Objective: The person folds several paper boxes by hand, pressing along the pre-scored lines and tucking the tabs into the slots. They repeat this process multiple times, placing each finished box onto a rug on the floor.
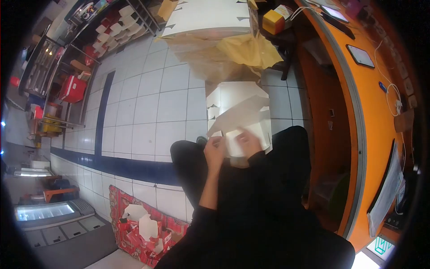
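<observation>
A white cardboard box blank stands partly folded between my knees, with a flap angled up and cut tabs along its edges. At its near left corner, my left hand is closed, pinching a small flap. My right hand is over the near inner side of the cardboard, its fingers bent and smeared by motion. Whether those fingers grip the cardboard cannot be made out.
Flat white cardboard sheets lie ahead, above crumpled brown-yellow paper. An orange counter with a phone runs along the right. Folded red-and-white boxes sit on a patterned red cloth at lower left.
</observation>
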A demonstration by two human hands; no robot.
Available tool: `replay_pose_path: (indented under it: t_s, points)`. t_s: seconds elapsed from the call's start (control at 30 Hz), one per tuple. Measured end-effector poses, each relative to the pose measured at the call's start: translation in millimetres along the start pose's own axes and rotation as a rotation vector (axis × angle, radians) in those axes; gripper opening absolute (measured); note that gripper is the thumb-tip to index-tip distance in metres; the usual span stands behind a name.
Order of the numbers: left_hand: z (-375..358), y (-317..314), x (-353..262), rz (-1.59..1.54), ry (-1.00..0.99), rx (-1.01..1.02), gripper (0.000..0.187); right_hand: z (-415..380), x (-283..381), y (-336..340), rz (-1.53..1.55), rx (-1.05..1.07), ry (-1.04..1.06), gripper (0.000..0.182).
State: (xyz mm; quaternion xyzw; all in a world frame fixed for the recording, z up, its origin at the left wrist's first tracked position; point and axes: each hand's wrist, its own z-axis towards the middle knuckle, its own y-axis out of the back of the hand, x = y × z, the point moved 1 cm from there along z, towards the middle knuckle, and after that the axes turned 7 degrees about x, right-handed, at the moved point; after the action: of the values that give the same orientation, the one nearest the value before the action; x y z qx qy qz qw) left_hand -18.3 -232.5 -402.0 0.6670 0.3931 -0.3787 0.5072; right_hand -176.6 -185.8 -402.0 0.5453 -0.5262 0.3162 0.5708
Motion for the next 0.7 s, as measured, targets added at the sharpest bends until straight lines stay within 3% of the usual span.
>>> replay_pose_path:
  t_s: [0.07,0.1,0.2,0.23,0.27,0.3,0.33,0.37,0.43,0.47,0.5,0.53,0.6,0.7]
  points:
    - [3.2,0.2,-0.6,0.022,0.019,-0.007,0.029,13.7,14.3,42.9,-0.265,-0.426,-0.012,0.042]
    - [4.2,-1.6,-2.3,0.031,-0.014,-0.028,0.027,27.1,-14.6,63.2,-0.468,-0.639,0.146,0.042]
    - [6.2,-5.3,-11.5,0.066,-0.042,-0.035,0.023,57.1,-53.6,92.5,-0.694,-0.707,0.083,0.036]
    - [7.8,-6.2,-14.2,0.094,-0.028,-0.032,0.02,59.2,-57.8,98.7,-0.694,-0.715,0.085,0.036]
    - [8.7,-6.4,-16.5,0.093,-0.034,-0.033,0.02,63.1,-63.8,102.4,-0.475,-0.539,0.011,0.034]
    - [7.4,-5.4,-19.1,0.208,-0.197,-0.097,0.019,64.2,-59.6,102.1,-0.257,-0.357,-0.061,0.034]
    - [5.7,-4.2,-20.9,0.323,-0.357,-0.163,0.018,62.3,-54.4,101.1,-0.256,-0.353,-0.06,0.034]
    - [4.8,-5.4,-20.9,0.325,-0.352,-0.166,0.018,57.2,-51.0,99.2,-0.249,-0.339,-0.102,0.032]
    - [-2.3,-14.3,-37.1,0.457,-0.534,-0.092,0.018,47.0,-47.8,92.3,-0.239,-0.321,-0.15,0.03]
    - [-6.0,-26.9,-39.0,0.333,-0.473,0.006,0.021,43.8,-48.0,88.0,-0.267,-0.314,-0.133,0.029]
    - [-10.3,-39.3,-43.9,0.297,-0.286,0.152,0.029,41.9,-48.1,83.1,-0.294,-0.306,-0.115,0.027]
    - [-11.8,-51.2,-46.5,0.322,-0.282,0.231,0.039,40.2,-44.7,79.6,-0.291,-0.304,-0.115,0.027]
    - [-13.4,-69.5,-49.5,0.25,-0.114,0.428,0.037,35.5,-38.8,78.4,-0.264,-0.287,-0.135,0.023]
    - [-5.0,-87.5,-40.5,0.214,-0.116,0.419,0.033,28.5,-32.3,74.7,-0.309,-0.272,-0.144,0.021]
